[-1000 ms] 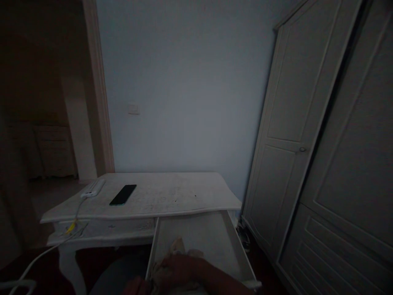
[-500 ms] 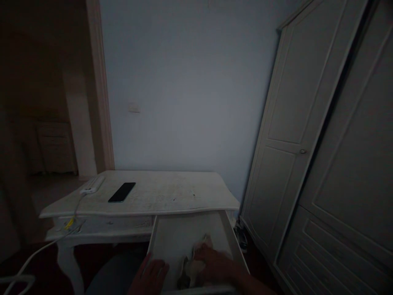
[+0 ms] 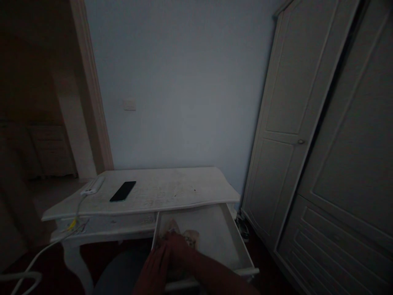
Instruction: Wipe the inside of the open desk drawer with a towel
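A white drawer [image 3: 219,229] is pulled out of the white desk [image 3: 184,186]. At its left side lie small pale, soft-looking items, one [image 3: 171,225] beyond my hands and another [image 3: 192,237] just right of them. They look like folded cloth with darker patches, but the dim light hides their kind. My right hand [image 3: 179,248] reaches across from the right, its fingers closed down on the pale items and partly hidden. My left hand [image 3: 156,260] lies against it at the drawer's left wall, fingers stretched out and holding nothing I can see.
On the desktop lie a dark phone [image 3: 123,191] and a white power strip [image 3: 92,186]. A white cable [image 3: 46,248] with a yellow tag [image 3: 72,224] hangs at the left. Shoes [image 3: 242,227] stand on the floor between desk and wardrobe [image 3: 278,164].
My right hand has moved left across the drawer, and the pale items now lie at the drawer's left side. My left hand now meets the right one. The view has shifted slightly.
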`<control>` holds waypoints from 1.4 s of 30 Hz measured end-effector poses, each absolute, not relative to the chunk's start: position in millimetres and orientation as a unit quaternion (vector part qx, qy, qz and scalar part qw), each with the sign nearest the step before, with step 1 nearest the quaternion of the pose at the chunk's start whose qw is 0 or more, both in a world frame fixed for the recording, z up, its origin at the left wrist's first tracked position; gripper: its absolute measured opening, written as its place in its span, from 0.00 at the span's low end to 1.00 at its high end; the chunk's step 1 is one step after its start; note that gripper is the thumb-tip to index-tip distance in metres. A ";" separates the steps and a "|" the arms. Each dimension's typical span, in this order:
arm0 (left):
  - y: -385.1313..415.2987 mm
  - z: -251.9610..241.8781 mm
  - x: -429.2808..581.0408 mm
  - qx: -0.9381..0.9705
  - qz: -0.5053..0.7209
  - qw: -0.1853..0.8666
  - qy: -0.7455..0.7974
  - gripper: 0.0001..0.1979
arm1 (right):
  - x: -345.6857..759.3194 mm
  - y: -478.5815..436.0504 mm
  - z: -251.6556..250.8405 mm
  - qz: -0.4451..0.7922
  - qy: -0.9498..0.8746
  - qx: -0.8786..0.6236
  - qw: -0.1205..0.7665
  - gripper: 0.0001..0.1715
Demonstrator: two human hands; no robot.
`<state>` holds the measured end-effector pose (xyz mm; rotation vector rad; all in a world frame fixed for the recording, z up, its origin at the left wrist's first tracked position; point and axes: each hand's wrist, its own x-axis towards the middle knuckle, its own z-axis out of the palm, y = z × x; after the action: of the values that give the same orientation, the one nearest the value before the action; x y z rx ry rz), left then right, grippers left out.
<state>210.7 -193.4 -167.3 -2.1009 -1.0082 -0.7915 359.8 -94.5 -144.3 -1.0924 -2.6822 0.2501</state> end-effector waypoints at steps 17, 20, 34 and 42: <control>-198.2 -209.3 207.0 -0.839 -0.331 0.161 -0.401 0.15 | 420.5 -23.3 -105.1 0.046 -0.702 -0.686 0.184 0.22; -201.1 -203.1 208.4 -0.841 -0.327 0.159 -0.400 0.16 | 451.2 -22.1 -103.6 0.040 -0.688 -0.703 0.178 0.23; -205.8 -189.9 201.1 -0.857 -0.307 0.196 -0.366 0.14 | 537.1 -37.1 -102.3 0.066 -0.692 -0.706 0.134 0.30; -206.9 -188.6 210.4 -0.845 -0.318 0.189 -0.386 0.18 | 559.4 -91.8 -113.2 0.138 -0.808 -0.570 0.063 0.41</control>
<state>210.4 -206.9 -188.6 -2.3759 -1.0842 -0.8950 559.4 -91.8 -113.2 -1.7205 -2.4402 0.4162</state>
